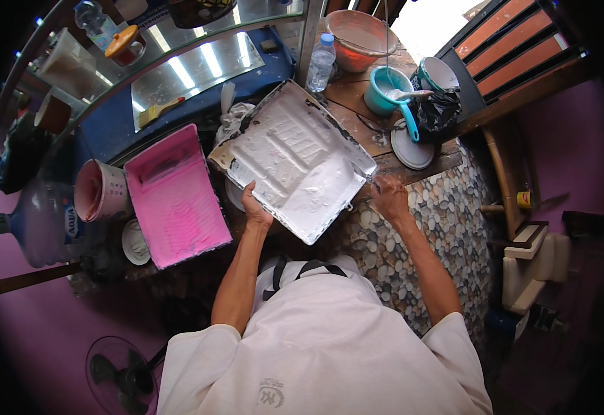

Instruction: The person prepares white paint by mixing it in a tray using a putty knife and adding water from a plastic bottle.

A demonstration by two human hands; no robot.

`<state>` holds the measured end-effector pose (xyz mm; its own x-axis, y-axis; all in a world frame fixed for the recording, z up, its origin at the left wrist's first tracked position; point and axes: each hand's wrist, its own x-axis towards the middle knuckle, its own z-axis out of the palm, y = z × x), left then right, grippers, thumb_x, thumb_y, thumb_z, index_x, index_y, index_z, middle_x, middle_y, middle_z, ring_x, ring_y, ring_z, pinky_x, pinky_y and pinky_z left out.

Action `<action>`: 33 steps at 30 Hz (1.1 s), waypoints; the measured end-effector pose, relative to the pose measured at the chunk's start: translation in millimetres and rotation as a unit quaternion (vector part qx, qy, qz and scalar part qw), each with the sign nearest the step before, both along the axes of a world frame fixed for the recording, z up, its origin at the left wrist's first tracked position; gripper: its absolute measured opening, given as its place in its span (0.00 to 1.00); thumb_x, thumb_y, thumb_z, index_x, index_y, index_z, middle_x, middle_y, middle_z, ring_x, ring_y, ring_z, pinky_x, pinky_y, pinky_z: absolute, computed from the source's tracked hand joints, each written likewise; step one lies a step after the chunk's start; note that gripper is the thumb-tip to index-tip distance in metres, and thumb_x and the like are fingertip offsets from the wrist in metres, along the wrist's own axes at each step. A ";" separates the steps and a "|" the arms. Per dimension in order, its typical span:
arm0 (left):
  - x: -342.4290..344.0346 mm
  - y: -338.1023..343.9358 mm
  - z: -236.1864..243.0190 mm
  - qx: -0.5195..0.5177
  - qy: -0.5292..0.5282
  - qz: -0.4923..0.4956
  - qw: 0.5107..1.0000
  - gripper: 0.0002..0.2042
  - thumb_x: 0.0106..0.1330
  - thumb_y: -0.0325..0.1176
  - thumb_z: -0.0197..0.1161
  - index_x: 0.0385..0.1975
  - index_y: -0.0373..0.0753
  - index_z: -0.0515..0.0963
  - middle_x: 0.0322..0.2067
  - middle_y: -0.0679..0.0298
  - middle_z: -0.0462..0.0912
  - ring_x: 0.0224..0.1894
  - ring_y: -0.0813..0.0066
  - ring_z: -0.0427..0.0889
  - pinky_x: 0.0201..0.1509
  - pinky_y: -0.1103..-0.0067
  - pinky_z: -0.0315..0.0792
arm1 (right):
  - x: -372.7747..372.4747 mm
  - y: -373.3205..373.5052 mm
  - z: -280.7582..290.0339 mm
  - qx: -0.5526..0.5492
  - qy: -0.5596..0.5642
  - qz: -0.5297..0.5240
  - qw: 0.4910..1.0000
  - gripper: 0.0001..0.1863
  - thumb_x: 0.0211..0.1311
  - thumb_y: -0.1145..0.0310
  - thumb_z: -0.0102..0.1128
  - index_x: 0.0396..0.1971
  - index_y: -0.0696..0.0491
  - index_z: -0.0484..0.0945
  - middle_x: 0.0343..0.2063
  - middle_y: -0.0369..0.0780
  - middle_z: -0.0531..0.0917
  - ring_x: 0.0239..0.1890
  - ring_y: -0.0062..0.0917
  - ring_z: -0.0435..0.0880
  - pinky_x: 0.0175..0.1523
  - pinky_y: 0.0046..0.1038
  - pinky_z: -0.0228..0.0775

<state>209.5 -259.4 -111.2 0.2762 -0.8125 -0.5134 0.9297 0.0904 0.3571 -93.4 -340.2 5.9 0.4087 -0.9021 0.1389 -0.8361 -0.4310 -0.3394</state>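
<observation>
A paint tray (300,149) coated in white paint is tilted in front of me, with a pool of wet white paint at its near right end. My left hand (255,206) grips its left side, thumb over the rim. At the opposite corner my right hand (389,198) is closed, its curled fingers at the tray's edge; the fingertips are partly hidden. Left of it lies a second paint tray (179,200), covered in bright pink paint. A pale bucket (101,190) with pink paint inside stands beside the pink tray.
On the table at the right are a turquoise dipper (383,102) with a paintbrush (410,94) across it, a paint can (440,75) and a round lid (412,150). An orange basin (359,43) and a water bottle (322,63) stand behind. A glass display case (198,69) borders the left.
</observation>
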 end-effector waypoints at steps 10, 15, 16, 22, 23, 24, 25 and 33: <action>0.8 2.2 12.2 0.024 -0.003 0.022 0.999 0.26 0.58 0.40 0.53 0.56 0.36 0.68 0.52 0.56 0.75 0.54 0.55 0.74 0.62 0.63 0.64 | -12.2 4.3 -13.2 0.000 -0.032 -0.025 0.999 0.11 0.55 0.68 0.58 0.37 0.54 0.80 0.31 0.48 0.82 0.37 0.44 0.81 0.44 0.40 0.73; 5.4 -0.3 10.5 0.008 0.011 0.037 0.999 0.25 0.57 0.36 0.54 0.57 0.39 0.67 0.54 0.59 0.74 0.57 0.55 0.72 0.64 0.60 0.62 | -12.8 7.6 -14.1 -0.022 -0.070 -0.032 0.997 0.11 0.54 0.69 0.59 0.37 0.56 0.80 0.30 0.49 0.82 0.35 0.44 0.81 0.42 0.41 0.72; 6.8 -2.8 13.8 0.003 0.007 0.040 0.999 0.25 0.57 0.36 0.54 0.57 0.39 0.67 0.54 0.59 0.74 0.57 0.55 0.72 0.64 0.60 0.62 | -12.0 6.2 -10.0 -0.021 -0.068 -0.034 0.997 0.11 0.54 0.69 0.59 0.37 0.56 0.80 0.30 0.49 0.82 0.35 0.44 0.81 0.42 0.41 0.72; 15.1 -15.8 22.2 -0.018 0.016 0.036 0.999 0.25 0.56 0.36 0.54 0.57 0.39 0.68 0.54 0.59 0.74 0.57 0.54 0.71 0.64 0.59 0.61 | 1.0 1.6 3.7 0.002 -0.055 -0.037 0.998 0.12 0.54 0.69 0.60 0.37 0.59 0.81 0.35 0.48 0.83 0.38 0.42 0.83 0.46 0.34 0.74; 16.7 -18.1 21.2 -0.014 0.018 0.035 0.999 0.26 0.56 0.36 0.54 0.57 0.39 0.68 0.54 0.59 0.74 0.56 0.54 0.71 0.64 0.59 0.61 | 3.9 4.5 0.6 0.005 -0.068 -0.034 0.997 0.11 0.54 0.69 0.60 0.36 0.59 0.81 0.33 0.50 0.83 0.36 0.43 0.82 0.44 0.36 0.73; 18.4 -20.1 20.4 -0.009 0.021 0.034 0.999 0.26 0.56 0.36 0.54 0.57 0.39 0.68 0.54 0.59 0.74 0.56 0.54 0.72 0.64 0.59 0.62 | 6.8 7.8 -1.4 0.008 -0.081 -0.030 0.996 0.11 0.53 0.69 0.60 0.35 0.58 0.80 0.30 0.51 0.82 0.35 0.45 0.82 0.42 0.39 0.73; 18.9 -20.3 20.9 -0.008 0.021 0.037 0.999 0.26 0.56 0.36 0.54 0.57 0.39 0.68 0.54 0.59 0.74 0.56 0.54 0.72 0.64 0.59 0.62 | 10.9 12.8 -2.0 0.010 -0.081 -0.028 0.996 0.11 0.53 0.69 0.60 0.35 0.58 0.80 0.30 0.51 0.82 0.35 0.45 0.82 0.42 0.39 0.73; 22.4 -17.7 18.9 -0.009 0.001 0.044 0.999 0.25 0.56 0.35 0.54 0.57 0.38 0.67 0.53 0.58 0.74 0.55 0.54 0.73 0.63 0.60 0.63 | 37.1 58.6 -6.4 0.111 -0.148 -0.042 0.982 0.11 0.51 0.71 0.61 0.33 0.61 0.81 0.31 0.53 0.82 0.35 0.47 0.83 0.41 0.37 0.75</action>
<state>232.0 -277.1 -92.3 0.3469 -0.7944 -0.4986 0.9182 0.1794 0.3531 -56.4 -281.6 -0.5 0.3022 -0.9526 0.0365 -0.7162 -0.2521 -0.6508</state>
